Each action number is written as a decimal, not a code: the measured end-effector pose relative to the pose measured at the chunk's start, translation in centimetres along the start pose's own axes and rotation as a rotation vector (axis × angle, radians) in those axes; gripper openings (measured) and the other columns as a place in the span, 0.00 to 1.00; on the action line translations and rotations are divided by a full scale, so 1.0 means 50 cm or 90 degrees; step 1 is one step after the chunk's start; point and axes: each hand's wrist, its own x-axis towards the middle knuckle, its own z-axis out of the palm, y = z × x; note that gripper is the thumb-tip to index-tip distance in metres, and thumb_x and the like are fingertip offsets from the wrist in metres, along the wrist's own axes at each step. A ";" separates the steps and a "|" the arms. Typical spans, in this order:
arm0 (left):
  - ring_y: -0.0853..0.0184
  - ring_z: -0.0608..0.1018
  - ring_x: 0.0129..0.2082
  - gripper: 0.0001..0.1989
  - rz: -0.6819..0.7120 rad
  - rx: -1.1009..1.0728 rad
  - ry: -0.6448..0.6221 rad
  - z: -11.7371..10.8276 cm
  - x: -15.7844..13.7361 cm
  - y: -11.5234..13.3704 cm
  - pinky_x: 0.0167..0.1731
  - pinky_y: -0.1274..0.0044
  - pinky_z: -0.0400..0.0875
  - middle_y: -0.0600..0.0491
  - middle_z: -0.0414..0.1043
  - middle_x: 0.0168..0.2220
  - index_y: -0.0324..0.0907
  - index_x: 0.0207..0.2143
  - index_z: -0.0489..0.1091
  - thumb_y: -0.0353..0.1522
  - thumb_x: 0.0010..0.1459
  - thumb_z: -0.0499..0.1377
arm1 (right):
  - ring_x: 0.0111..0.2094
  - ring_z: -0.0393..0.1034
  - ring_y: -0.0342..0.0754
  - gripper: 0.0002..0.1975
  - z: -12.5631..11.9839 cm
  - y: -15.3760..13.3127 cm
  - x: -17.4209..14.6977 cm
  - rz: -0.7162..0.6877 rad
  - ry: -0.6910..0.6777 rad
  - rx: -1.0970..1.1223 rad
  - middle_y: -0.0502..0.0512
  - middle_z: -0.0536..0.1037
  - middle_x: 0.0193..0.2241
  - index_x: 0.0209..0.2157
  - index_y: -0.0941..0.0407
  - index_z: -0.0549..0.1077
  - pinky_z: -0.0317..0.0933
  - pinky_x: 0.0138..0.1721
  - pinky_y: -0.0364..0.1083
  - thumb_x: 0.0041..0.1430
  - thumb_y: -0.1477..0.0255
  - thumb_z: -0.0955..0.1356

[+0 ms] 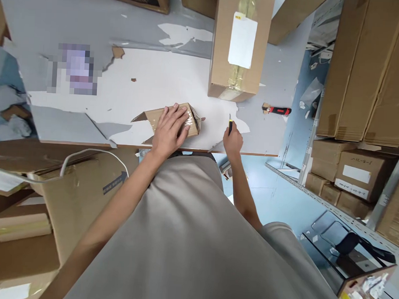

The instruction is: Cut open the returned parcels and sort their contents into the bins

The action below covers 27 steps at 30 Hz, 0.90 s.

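Carton [193, 127] under left hand [169, 129], cutter [230, 125] in right hand [233, 140]

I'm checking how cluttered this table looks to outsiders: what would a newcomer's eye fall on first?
Probably the big taped carton with a white label, standing on the table beyond the right grip. Next, the small cardboard box at the near edge under the left grip, and the black-and-yellow tool in the right grip. The red-and-black tool lying at the table's right side may catch the eye too.
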 end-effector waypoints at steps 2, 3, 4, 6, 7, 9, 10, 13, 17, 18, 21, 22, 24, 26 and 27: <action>0.45 0.66 0.84 0.26 -0.001 0.003 -0.002 0.000 0.000 0.001 0.85 0.39 0.51 0.43 0.76 0.76 0.53 0.72 0.75 0.52 0.81 0.56 | 0.67 0.81 0.65 0.33 0.031 0.023 0.056 0.040 -0.036 -0.008 0.81 0.79 0.69 0.85 0.66 0.57 0.74 0.65 0.57 0.85 0.72 0.58; 0.45 0.66 0.84 0.26 -0.001 0.005 -0.003 0.001 0.000 0.001 0.85 0.40 0.52 0.43 0.76 0.76 0.53 0.72 0.75 0.52 0.82 0.55 | 0.69 0.78 0.66 0.34 0.041 0.030 0.073 0.045 -0.046 -0.013 0.83 0.76 0.72 0.85 0.67 0.56 0.73 0.67 0.58 0.84 0.73 0.60; 0.45 0.66 0.84 0.26 -0.001 0.006 -0.002 0.002 -0.001 0.001 0.85 0.39 0.52 0.43 0.76 0.76 0.53 0.72 0.75 0.52 0.82 0.55 | 0.73 0.75 0.66 0.35 0.045 0.034 0.081 0.031 -0.052 -0.018 0.85 0.72 0.75 0.84 0.68 0.56 0.71 0.70 0.58 0.83 0.74 0.62; 0.45 0.66 0.84 0.27 -0.004 0.008 0.000 0.004 -0.001 0.000 0.85 0.39 0.52 0.43 0.76 0.76 0.54 0.72 0.76 0.53 0.82 0.54 | 0.80 0.65 0.65 0.39 0.042 0.031 0.077 -0.074 -0.058 -0.009 0.84 0.64 0.81 0.84 0.68 0.57 0.64 0.77 0.59 0.79 0.74 0.68; 0.45 0.66 0.85 0.27 -0.005 0.008 0.001 0.005 -0.001 0.000 0.85 0.39 0.51 0.44 0.76 0.76 0.55 0.71 0.76 0.54 0.82 0.54 | 0.83 0.60 0.63 0.41 0.036 0.023 0.068 -0.161 -0.066 0.005 0.81 0.61 0.83 0.84 0.66 0.58 0.60 0.80 0.58 0.76 0.74 0.71; 0.46 0.65 0.85 0.26 -0.010 0.008 -0.002 0.007 -0.002 -0.001 0.86 0.40 0.51 0.45 0.76 0.76 0.56 0.72 0.76 0.54 0.82 0.55 | 0.85 0.56 0.58 0.45 0.019 -0.005 0.045 -0.348 -0.091 0.048 0.74 0.60 0.84 0.84 0.61 0.59 0.57 0.82 0.55 0.73 0.73 0.76; 0.46 0.65 0.85 0.26 -0.011 0.007 -0.003 0.008 -0.002 -0.002 0.86 0.40 0.50 0.45 0.76 0.76 0.56 0.72 0.76 0.54 0.82 0.55 | 0.84 0.57 0.55 0.45 0.011 -0.022 0.034 -0.421 -0.101 0.068 0.71 0.62 0.84 0.84 0.59 0.60 0.58 0.81 0.53 0.73 0.72 0.77; 0.46 0.64 0.85 0.26 -0.007 0.001 -0.008 0.010 -0.005 -0.003 0.86 0.39 0.49 0.45 0.75 0.77 0.55 0.72 0.76 0.52 0.82 0.55 | 0.76 0.69 0.51 0.32 -0.007 -0.067 0.021 -0.519 -0.107 0.080 0.66 0.74 0.76 0.77 0.57 0.69 0.64 0.74 0.48 0.77 0.69 0.74; 0.46 0.64 0.85 0.24 0.011 -0.001 -0.008 0.010 -0.007 -0.006 0.86 0.40 0.48 0.44 0.74 0.78 0.54 0.72 0.75 0.49 0.83 0.54 | 0.68 0.75 0.51 0.13 -0.006 -0.077 0.024 -0.531 -0.097 -0.010 0.62 0.82 0.66 0.62 0.54 0.80 0.67 0.66 0.45 0.85 0.64 0.69; 0.46 0.64 0.85 0.24 0.013 0.001 -0.008 0.011 -0.006 -0.008 0.86 0.40 0.48 0.45 0.73 0.78 0.54 0.72 0.75 0.49 0.83 0.54 | 0.68 0.75 0.51 0.13 0.000 -0.072 0.022 -0.528 -0.085 -0.025 0.63 0.82 0.66 0.60 0.54 0.80 0.67 0.65 0.44 0.86 0.63 0.68; 0.47 0.63 0.86 0.24 0.016 0.002 -0.012 0.014 -0.003 -0.012 0.86 0.40 0.48 0.45 0.73 0.78 0.54 0.72 0.75 0.49 0.84 0.54 | 0.70 0.75 0.50 0.17 0.036 -0.055 0.006 -0.482 -0.036 -0.031 0.67 0.80 0.69 0.62 0.55 0.80 0.68 0.64 0.43 0.89 0.61 0.66; 0.47 0.63 0.86 0.24 0.023 -0.001 -0.011 0.015 -0.002 -0.013 0.86 0.41 0.48 0.45 0.73 0.78 0.54 0.72 0.76 0.48 0.85 0.53 | 0.70 0.75 0.50 0.18 0.052 -0.051 -0.001 -0.456 -0.019 -0.026 0.68 0.80 0.70 0.62 0.56 0.80 0.69 0.64 0.43 0.89 0.60 0.66; 0.48 0.64 0.85 0.23 0.046 -0.016 -0.009 0.019 0.001 -0.014 0.87 0.42 0.49 0.45 0.73 0.78 0.53 0.71 0.77 0.47 0.85 0.53 | 0.69 0.77 0.52 0.19 0.085 -0.046 -0.010 -0.411 0.018 0.000 0.69 0.81 0.68 0.62 0.57 0.80 0.70 0.64 0.44 0.88 0.58 0.67; 0.47 0.66 0.85 0.22 0.071 -0.038 -0.007 0.018 0.002 -0.015 0.86 0.43 0.51 0.44 0.74 0.77 0.52 0.70 0.77 0.47 0.85 0.55 | 0.68 0.79 0.54 0.18 0.115 -0.042 -0.010 -0.404 0.058 0.054 0.69 0.82 0.65 0.59 0.56 0.81 0.73 0.64 0.46 0.86 0.57 0.69; 0.47 0.67 0.84 0.23 0.077 -0.049 0.000 0.013 0.001 -0.017 0.86 0.44 0.52 0.43 0.75 0.77 0.51 0.70 0.78 0.48 0.84 0.56 | 0.66 0.80 0.55 0.16 0.127 -0.038 -0.008 -0.417 0.077 0.090 0.68 0.83 0.63 0.56 0.54 0.82 0.75 0.64 0.48 0.85 0.56 0.71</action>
